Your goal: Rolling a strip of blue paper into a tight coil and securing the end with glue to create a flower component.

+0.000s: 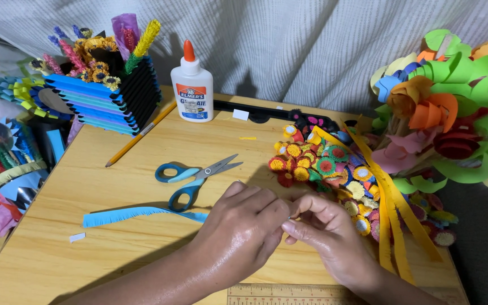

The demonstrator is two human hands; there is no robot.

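Note:
My left hand [243, 226] and my right hand [326, 231] meet fingertip to fingertip over the wooden table [114, 248]. Both pinch something small between them; it is hidden by the fingers. A fringed blue paper strip [136, 213] lies flat on the table and runs from the left under my left hand. Blue-handled scissors [194, 176] lie shut just beyond my left hand. A pile of small rolled paper flowers [334, 169] in many colours lies right beside my right hand.
A white glue bottle with an orange cap [192, 85] stands at the back. A pencil [140, 134] lies beside a blue and black paper holder [108, 93]. Yellow fringed strips [393, 209] and a large paper bouquet [453, 107] fill the right. A ruler [289, 295] lies at the near edge.

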